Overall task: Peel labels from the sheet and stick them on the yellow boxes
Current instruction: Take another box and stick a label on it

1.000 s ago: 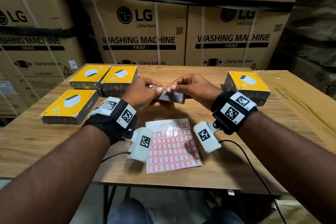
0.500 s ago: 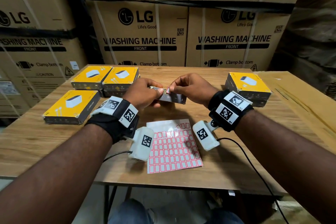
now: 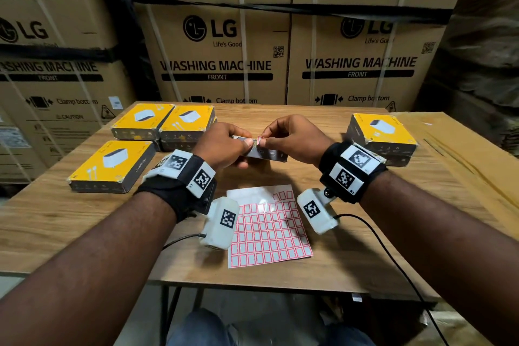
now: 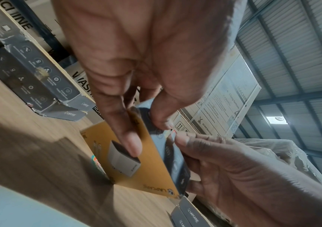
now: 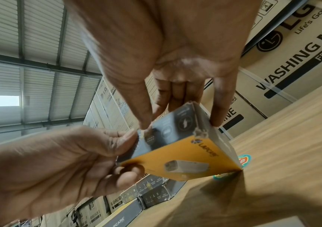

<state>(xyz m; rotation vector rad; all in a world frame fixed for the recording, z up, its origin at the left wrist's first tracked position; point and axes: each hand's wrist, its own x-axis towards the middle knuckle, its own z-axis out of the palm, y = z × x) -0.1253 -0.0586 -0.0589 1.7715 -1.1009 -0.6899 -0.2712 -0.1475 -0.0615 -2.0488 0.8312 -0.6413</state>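
Observation:
My left hand [image 3: 238,146] grips a yellow box [image 3: 268,154] that stands tilted on one edge on the table, its grey side facing up. My right hand [image 3: 266,141] pinches a small red-bordered label [image 3: 261,140] against that grey side, next to the left thumb. In the left wrist view the left fingers lie on the box's yellow face [image 4: 152,165] and the label [image 4: 172,132] shows at the right fingertips. The right wrist view shows the right thumb and fingers spanning the box's grey side [image 5: 175,130]. The label sheet [image 3: 266,233] lies flat near the table's front edge.
Three yellow boxes [image 3: 111,163] [image 3: 143,121] [image 3: 186,122] lie at the left of the wooden table [image 3: 70,219]. A stack of yellow boxes [image 3: 382,132] sits at the right. Large cardboard cartons [image 3: 219,45] wall off the back. A cable [image 3: 393,261] trails off the front edge.
Hardly anything differs. Both hands stay at the tilted box, and the right fingers keep the label at its grey side by the left thumb.

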